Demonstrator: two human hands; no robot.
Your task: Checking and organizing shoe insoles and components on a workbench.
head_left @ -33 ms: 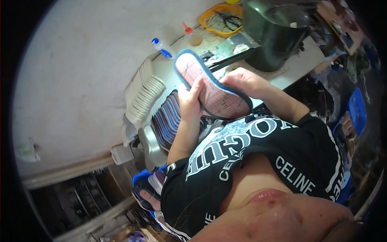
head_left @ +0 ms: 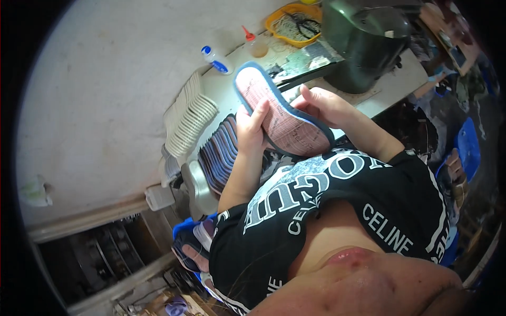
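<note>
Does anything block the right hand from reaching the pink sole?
Nothing visible does: the right hand is right beside the pink sole, at its edge, though contact is unclear. The left hand grips the opposite edge, out of its way.

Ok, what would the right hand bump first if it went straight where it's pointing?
Probably the pink sole, at its blue rim; the right hand may already touch it, depth is unclear.

From here I see 1 pink sole [head_left: 289,120], finely crosshatched and edged in blue, a cream stack [head_left: 191,118], a yellow-orange basket [head_left: 279,36], a black, white-lettered shirt [head_left: 406,197].
</note>
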